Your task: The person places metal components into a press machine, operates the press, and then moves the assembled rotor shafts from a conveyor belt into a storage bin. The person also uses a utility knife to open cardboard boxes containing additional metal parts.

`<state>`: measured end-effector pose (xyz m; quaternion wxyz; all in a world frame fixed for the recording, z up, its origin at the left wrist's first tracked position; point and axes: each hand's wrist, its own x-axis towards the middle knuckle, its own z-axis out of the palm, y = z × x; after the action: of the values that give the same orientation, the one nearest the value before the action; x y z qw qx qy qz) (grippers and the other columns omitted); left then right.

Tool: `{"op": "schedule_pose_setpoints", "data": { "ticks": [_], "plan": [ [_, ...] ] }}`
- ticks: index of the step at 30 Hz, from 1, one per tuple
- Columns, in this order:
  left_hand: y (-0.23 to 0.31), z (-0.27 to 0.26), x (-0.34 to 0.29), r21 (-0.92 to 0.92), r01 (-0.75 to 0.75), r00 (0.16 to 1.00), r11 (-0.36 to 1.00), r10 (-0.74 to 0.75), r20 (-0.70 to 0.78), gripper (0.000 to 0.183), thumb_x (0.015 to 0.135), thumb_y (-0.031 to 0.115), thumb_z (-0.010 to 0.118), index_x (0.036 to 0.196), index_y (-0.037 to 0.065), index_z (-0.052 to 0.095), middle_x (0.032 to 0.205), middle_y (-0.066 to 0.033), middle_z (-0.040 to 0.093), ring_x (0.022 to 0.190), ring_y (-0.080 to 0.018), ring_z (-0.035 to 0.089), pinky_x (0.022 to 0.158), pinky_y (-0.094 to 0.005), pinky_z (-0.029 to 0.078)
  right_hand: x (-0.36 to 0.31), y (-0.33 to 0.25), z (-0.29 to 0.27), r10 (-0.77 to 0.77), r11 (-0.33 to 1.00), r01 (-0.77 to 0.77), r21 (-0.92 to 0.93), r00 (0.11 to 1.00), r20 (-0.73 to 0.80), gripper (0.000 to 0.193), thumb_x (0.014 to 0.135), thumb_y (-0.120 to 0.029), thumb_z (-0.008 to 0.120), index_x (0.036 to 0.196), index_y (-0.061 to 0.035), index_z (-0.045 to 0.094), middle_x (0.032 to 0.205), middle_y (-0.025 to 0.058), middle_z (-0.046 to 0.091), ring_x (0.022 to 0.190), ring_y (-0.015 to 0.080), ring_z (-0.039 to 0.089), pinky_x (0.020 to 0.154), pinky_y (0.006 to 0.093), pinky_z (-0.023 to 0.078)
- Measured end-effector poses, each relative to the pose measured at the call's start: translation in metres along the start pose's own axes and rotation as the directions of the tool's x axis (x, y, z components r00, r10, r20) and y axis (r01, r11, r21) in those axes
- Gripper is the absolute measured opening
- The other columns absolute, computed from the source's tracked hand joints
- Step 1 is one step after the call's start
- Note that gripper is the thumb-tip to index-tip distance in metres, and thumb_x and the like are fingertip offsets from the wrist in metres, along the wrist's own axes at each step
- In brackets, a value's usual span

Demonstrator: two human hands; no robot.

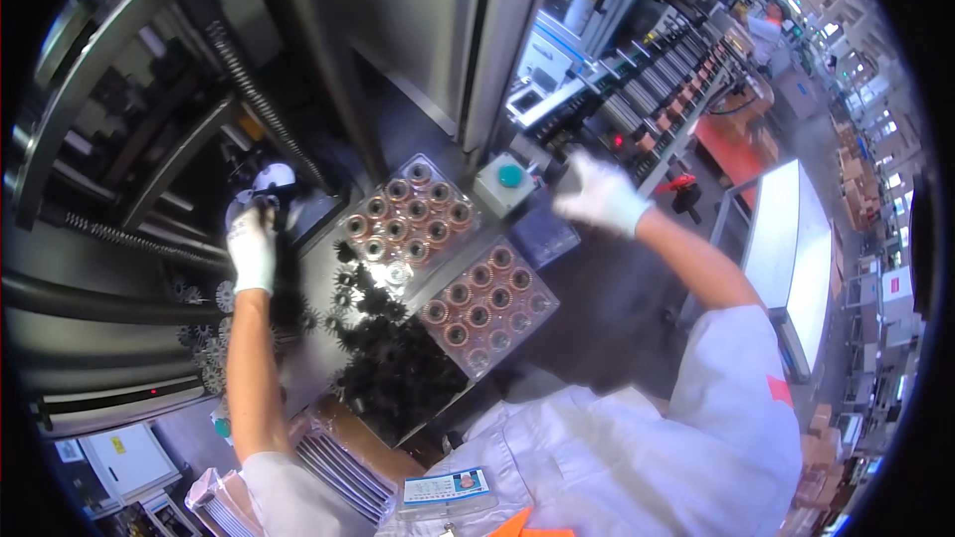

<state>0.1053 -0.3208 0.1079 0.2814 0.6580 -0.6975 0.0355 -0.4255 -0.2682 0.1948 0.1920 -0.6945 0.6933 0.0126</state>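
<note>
My left hand (251, 244), in a white glove, reaches into the press-like machine at the left. Its fingers are bent together at a round, shiny metal fixture (274, 177); what they grip is hidden. My right hand (605, 197), also gloved, is raised beside the conveyor, right of a grey box with a green push button (509, 176). Its fingers curl by a dark, blurred part (567, 182) that I cannot make out clearly. Between my arms lie two clear plastic trays, a far one (445, 261) and a near one (487, 363), holding several copper-coloured round parts.
A heap of black toothed wheels (393, 368) lies left of the near tray. Coil springs (261, 99) and metal bars frame the machine. The conveyor (647, 89) carries several cylindrical parts away to the far right. A white panel (796, 259) stands at the right; another person (764, 35) is far off.
</note>
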Motion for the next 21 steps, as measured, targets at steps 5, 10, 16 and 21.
{"op": "schedule_pose_setpoints", "data": {
  "ticks": [5, 10, 16, 21],
  "plan": [
    [0.014, -0.001, 0.021, -0.122, -0.048, 0.983, 0.991, 0.068, 0.168, 0.017, 0.089, 0.011, 0.070, 0.102, 0.000, 0.071, 0.097, -0.0177, 0.069, 0.084, -0.0333, 0.068, 0.075, -0.0397, 0.054, 0.083, 0.097, -0.013, 0.159, 0.967, -0.207, -0.148, 0.946, -0.283, 0.068, 0.078, -0.047, 0.069, 0.123, 0.0004, 0.050, 0.113, 0.0253, 0.068, 0.108, 0.0390, 0.066, 0.096, 0.0466, 0.050],
    [-0.034, 0.012, 0.026, -0.078, 0.101, 0.991, 0.992, -0.093, 0.099, 0.021, 0.088, 0.014, 0.074, 0.105, 0.001, 0.073, 0.104, -0.0169, 0.073, 0.092, -0.0323, 0.070, 0.084, -0.0390, 0.053, 0.121, 0.100, -0.010, 0.200, 0.970, -0.208, -0.127, 0.977, -0.075, 0.076, 0.079, -0.050, 0.069, 0.132, 0.0007, 0.048, 0.121, 0.0264, 0.066, 0.115, 0.0397, 0.064, 0.098, 0.0462, 0.049],
    [0.045, 0.012, 0.022, 0.256, 0.254, 0.933, 0.933, -0.306, 0.191, 0.057, 0.088, 0.059, 0.064, 0.098, 0.003, 0.070, 0.094, -0.0240, 0.070, 0.089, -0.0401, 0.068, 0.080, -0.0493, 0.051, 0.086, 0.124, -0.003, -0.100, 0.965, 0.015, -0.262, 0.944, -0.313, 0.086, 0.085, -0.051, 0.071, 0.150, -0.0057, 0.037, 0.134, 0.0270, 0.058, 0.124, 0.0419, 0.056, 0.103, 0.0494, 0.045],
    [0.045, 0.020, -0.010, 0.342, 0.021, 0.979, 0.940, -0.088, 0.182, 0.052, 0.096, 0.042, 0.061, 0.127, 0.001, 0.057, 0.111, -0.0273, 0.064, 0.085, -0.0398, 0.069, 0.070, -0.0482, 0.056, 0.003, 0.067, 0.028, -0.462, 0.882, 0.435, -0.183, 0.720, -0.518, 0.054, 0.085, -0.019, 0.074, 0.134, -0.0050, 0.056, 0.122, 0.0198, 0.063, 0.112, 0.0394, 0.061, 0.100, 0.0469, 0.046]
  ]
}}
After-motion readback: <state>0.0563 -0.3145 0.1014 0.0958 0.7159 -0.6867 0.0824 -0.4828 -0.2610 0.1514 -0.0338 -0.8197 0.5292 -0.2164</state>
